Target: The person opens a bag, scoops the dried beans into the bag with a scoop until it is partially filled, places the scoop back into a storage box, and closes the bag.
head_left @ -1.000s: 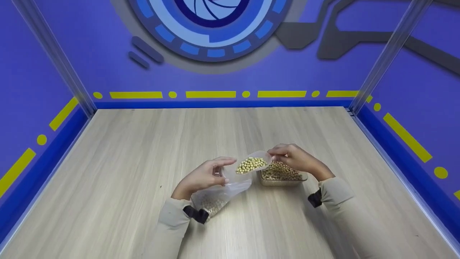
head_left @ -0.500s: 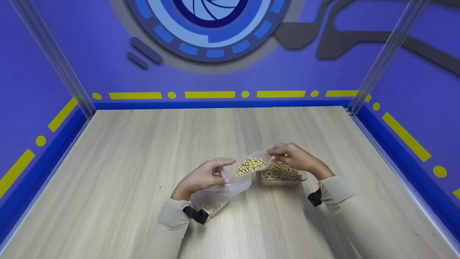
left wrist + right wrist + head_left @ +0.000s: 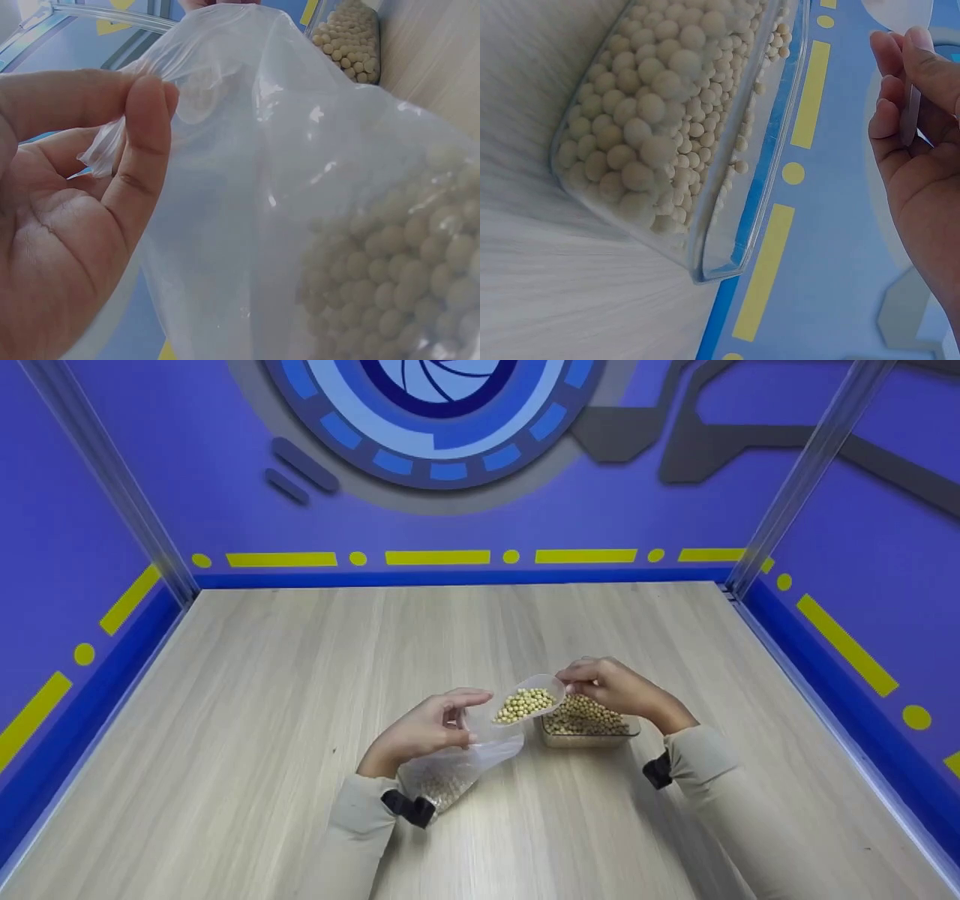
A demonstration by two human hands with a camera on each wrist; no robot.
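My left hand (image 3: 420,729) pinches the mouth edge of a clear plastic bag (image 3: 217,195), thumb against fingers. Round pale beans (image 3: 397,277) fill the lower part of the bag, which leans on the table beneath the hand. My right hand (image 3: 622,691) grips the short handle of a translucent scoop (image 3: 553,688) between thumb and fingers. A heap of yellowish beans (image 3: 525,705) lies in the scoop, its tip pointing left and down at the bag's opening. Seen from the right wrist, the handle (image 3: 910,120) runs between the curled fingers.
Below the right hand stands a clear rectangular box (image 3: 589,742) holding many more beans (image 3: 641,112). It rests on a wood-grain table (image 3: 300,660), enclosed by blue walls (image 3: 225,525) at the back and both sides.
Both hands, the bag and the box stay nearly in place. At the scoop's tip, the edge of the bean heap has shifted slightly.
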